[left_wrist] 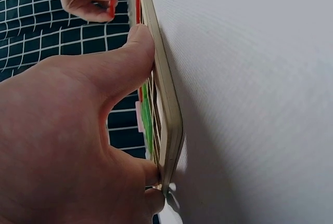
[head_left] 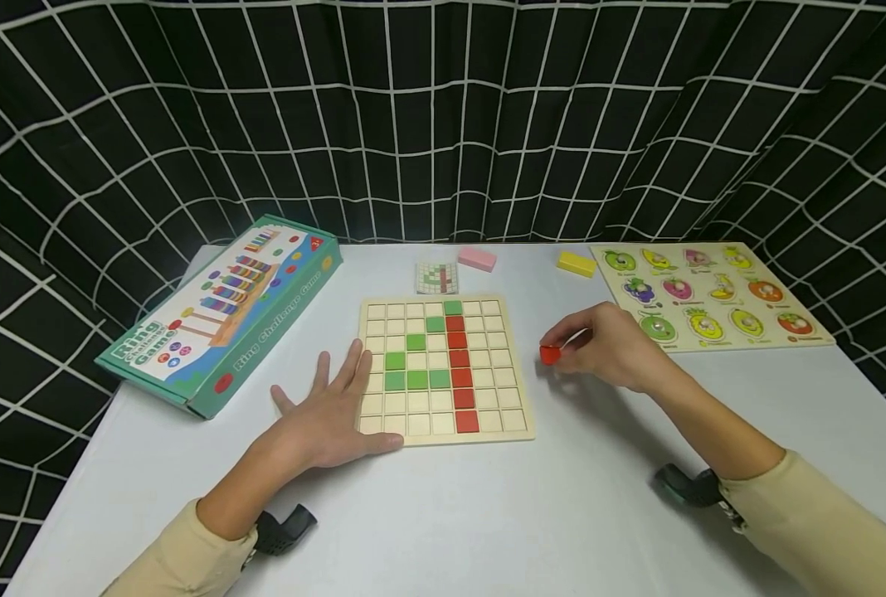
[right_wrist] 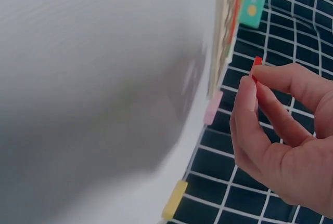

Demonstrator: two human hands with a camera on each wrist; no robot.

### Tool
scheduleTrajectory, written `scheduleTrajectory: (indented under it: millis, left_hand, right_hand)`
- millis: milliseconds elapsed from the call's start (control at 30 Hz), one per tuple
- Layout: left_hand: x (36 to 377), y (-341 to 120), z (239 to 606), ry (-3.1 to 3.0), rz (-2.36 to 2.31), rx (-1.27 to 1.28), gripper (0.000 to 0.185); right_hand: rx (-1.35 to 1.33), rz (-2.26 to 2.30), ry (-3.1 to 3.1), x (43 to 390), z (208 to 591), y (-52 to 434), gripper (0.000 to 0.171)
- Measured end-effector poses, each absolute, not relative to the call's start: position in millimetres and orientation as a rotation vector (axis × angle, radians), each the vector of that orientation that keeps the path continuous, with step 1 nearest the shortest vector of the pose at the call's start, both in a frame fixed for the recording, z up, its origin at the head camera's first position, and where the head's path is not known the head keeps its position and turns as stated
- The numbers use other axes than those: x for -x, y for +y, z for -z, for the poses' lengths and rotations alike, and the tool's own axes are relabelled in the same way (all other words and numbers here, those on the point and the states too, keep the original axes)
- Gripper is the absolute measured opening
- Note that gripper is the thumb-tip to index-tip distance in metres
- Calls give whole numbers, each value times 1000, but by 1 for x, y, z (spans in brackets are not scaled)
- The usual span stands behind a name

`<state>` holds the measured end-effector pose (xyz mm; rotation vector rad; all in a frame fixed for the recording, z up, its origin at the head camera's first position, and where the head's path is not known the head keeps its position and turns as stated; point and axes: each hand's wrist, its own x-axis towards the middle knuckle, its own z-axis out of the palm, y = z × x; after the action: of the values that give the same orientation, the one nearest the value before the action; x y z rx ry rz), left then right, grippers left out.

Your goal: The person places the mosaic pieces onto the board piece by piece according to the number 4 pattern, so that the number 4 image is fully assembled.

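Two hands: both are over the white tabletop (head_left: pixel 488 514), one on each side of the grid board.
Right hand (head_left: pixel 613 347): fingers curled, pinching a small red tile (head_left: pixel 550 355) between thumb and fingertips; it is just off the board's right edge.
Red tile: held at the fingertips, clear of the board and near the middle of the tabletop; the right wrist view shows it edge-on between thumb and forefinger (right_wrist: pixel 256 68).
Left hand (head_left: pixel 331 410): spread flat with straight fingers, palm down on the tabletop, holding nothing; fingertips and thumb touch the board's left edge and near-left corner.
Grid board (head_left: pixel 443 431): wooden square tray lying flat at the centre of the tabletop; a column of red tiles (head_left: pixel 460 365) runs towards its near edge, with green tiles (head_left: pixel 416 380) to the left of it.
Pattern card (head_left: pixel 437 278): small, just beyond the board's far edge.
Pink block (head_left: pixel 476 258): by the tabletop's far edge, beside the card.
Yellow block (head_left: pixel 576 264): further right along the far edge.
Fruit peg puzzle (head_left: pixel 712 294): at the far-right corner.
Ring Challenge Game box (head_left: pixel 226 311): at the far-left corner, overhanging the left edge.
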<state>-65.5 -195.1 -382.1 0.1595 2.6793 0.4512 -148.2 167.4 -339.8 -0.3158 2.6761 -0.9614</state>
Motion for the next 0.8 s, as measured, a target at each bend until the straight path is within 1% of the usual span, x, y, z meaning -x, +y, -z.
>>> scheduleTrajectory:
  millis: [333, 800]
  left_hand:
    - [66, -195, 382, 2681, -444, -173, 124]
    - [65, -195, 379, 2670, -470, -174, 124]
  right_hand:
    - [381, 1042, 2650, 152, 341, 149, 25]
    - [391, 1058, 2582, 157, 346, 118, 24]
